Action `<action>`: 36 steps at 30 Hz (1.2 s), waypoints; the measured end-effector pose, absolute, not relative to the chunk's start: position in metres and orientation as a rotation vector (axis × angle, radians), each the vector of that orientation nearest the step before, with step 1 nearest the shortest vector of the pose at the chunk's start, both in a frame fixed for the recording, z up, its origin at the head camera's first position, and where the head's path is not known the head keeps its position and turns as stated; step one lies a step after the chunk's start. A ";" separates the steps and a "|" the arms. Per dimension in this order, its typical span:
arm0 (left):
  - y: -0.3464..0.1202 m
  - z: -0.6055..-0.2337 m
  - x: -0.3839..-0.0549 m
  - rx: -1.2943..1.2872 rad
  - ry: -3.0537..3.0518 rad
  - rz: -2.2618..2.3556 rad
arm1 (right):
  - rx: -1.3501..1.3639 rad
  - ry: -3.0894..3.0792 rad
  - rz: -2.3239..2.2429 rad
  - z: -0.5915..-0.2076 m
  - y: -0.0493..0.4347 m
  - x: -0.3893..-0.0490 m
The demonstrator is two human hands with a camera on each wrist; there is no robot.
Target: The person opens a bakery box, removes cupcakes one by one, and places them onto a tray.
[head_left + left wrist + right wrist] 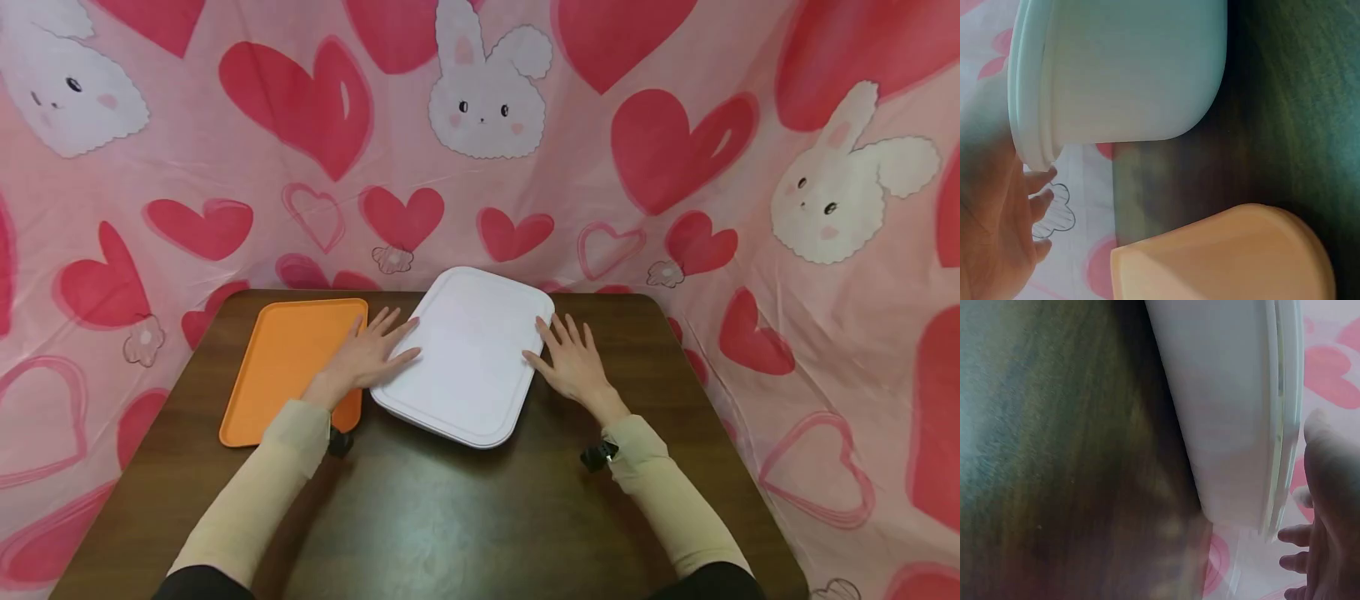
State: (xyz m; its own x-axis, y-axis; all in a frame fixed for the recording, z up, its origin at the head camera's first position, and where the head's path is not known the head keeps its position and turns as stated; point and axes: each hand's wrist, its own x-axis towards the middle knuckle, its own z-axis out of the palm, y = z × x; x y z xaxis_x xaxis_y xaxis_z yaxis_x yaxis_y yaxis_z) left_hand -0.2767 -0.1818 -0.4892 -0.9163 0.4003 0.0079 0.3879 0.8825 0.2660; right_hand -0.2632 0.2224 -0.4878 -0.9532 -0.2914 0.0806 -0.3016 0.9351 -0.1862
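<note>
A white lidded tub (468, 354) stands turned at an angle near the back of the table. Its flat lid overhangs the tub's wall (1129, 69) in the left wrist view. My left hand (367, 350) has its fingers spread, thumb and fingertips over the lid's left edge. On the opposite side my right hand (572, 358) is also spread, with the thumb and a finger over the lid's right edge. In the right wrist view a thin slit runs between the lid's rim (1294, 394) and the tub. Both hands' fingers are extended, not curled round it.
An orange tray (296, 358) lies flat to the left of the tub, partly under my left hand and forearm. The dark wooden table (450, 517) meets a pink curtain (585, 200) with hearts and rabbits at its back and sides.
</note>
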 end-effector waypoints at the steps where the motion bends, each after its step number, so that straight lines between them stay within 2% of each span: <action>1: -0.182 -0.490 -0.276 0.628 2.999 0.423 | 0.463 -3.042 0.313 -0.489 0.222 -0.262; 14: -0.179 -0.495 -0.263 0.636 2.964 0.528 | 0.364 -2.986 0.491 -0.491 0.197 -0.237; 23: -0.180 -0.498 -0.255 0.657 2.968 0.499 | 0.397 -2.893 0.707 -0.495 0.187 -0.233; 26: -0.180 -0.500 -0.253 0.654 2.972 0.502 | 0.414 -2.860 0.832 -0.518 0.196 -0.246; 31: -0.180 -0.502 -0.250 0.649 2.980 0.527 | 0.436 -2.799 0.869 -0.586 0.218 -0.283; 34: -0.179 -0.504 -0.249 0.654 2.987 0.534 | 0.442 -2.783 0.887 -0.592 0.220 -0.286; 36: -0.179 -0.504 -0.248 0.654 2.987 0.539 | 0.445 -2.809 0.894 -0.565 0.213 -0.271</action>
State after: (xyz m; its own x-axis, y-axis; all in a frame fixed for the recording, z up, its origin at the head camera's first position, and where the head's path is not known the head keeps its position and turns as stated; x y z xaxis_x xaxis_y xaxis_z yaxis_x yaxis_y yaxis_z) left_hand -0.2477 -0.1786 -0.5045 -0.9106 0.4115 0.0374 0.3986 0.8510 0.3420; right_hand -0.2711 0.2125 -0.5647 -0.9429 -0.2318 0.2390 -0.3273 0.7770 -0.5377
